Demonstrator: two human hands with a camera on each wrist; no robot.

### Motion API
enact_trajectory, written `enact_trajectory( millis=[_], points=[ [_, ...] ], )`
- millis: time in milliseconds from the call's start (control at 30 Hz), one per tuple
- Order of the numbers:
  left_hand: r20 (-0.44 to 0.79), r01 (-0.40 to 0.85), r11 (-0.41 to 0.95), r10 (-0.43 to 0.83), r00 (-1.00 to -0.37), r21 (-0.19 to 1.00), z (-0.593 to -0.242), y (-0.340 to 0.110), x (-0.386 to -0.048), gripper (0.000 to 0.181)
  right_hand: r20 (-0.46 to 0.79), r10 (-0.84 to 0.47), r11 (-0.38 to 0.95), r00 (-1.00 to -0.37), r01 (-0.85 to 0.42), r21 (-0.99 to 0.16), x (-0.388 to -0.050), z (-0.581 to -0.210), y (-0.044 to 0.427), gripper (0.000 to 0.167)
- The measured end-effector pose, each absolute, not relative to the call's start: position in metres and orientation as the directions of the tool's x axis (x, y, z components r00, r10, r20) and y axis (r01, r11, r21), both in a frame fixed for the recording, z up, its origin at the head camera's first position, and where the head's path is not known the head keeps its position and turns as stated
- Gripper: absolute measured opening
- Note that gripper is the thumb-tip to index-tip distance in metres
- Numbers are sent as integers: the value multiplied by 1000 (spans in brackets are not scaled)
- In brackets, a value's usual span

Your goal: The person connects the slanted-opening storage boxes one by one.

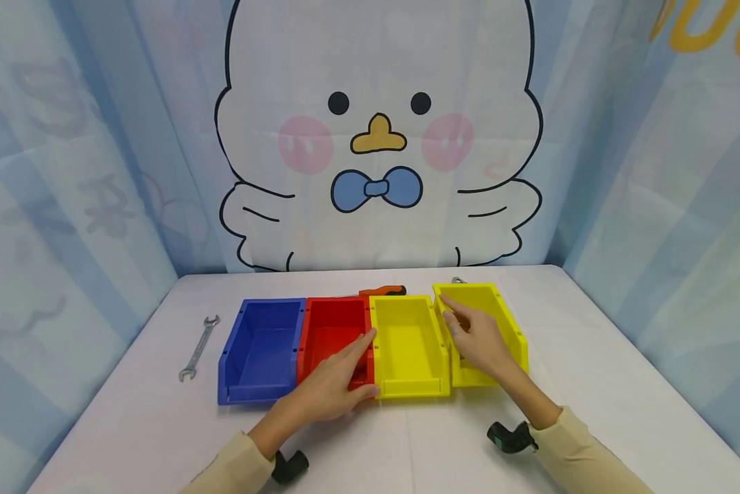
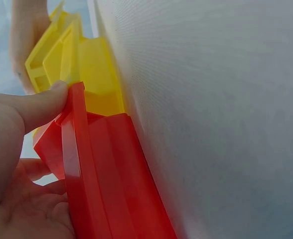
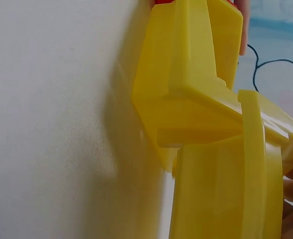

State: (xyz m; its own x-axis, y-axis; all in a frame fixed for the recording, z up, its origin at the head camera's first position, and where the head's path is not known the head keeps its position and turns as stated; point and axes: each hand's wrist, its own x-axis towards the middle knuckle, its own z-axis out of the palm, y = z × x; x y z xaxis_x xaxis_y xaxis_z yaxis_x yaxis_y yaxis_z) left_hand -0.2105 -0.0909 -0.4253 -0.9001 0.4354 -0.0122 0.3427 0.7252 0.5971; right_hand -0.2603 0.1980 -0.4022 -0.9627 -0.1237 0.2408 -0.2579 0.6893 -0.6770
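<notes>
A blue bin [image 1: 272, 350], a red bin [image 1: 329, 326] and a yellow bin [image 1: 410, 343] stand side by side on the table. A second yellow bin [image 1: 484, 295] sits at the right, slightly askew, with a narrow gap between it and its neighbour. My left hand [image 1: 329, 384] reaches across the red bin; its fingertips touch the wall beside the first yellow bin, and the thumb [image 2: 42, 107] rests at the red bin's front corner. With my right hand [image 1: 478, 341] I grip the second yellow bin by its left wall. The right fingers are partly hidden in the right wrist view.
A double-ended wrench [image 1: 198, 350] lies left of the blue bin. Behind the bins are an orange-handled screwdriver [image 1: 384, 291] and the end of another metal tool [image 1: 458, 280], both partly hidden. A printed curtain [image 1: 376, 240] hangs behind the white table [image 1: 407, 439].
</notes>
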Motion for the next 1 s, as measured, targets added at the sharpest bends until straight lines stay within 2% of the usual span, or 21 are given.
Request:
enact_trajectory(
  millis=[1000],
  points=[
    [-14, 343, 727, 437, -900, 595, -428, -92, -213, 100, 211, -104, 713, -972, -221, -666, -257, -399, 195, 47]
  ],
)
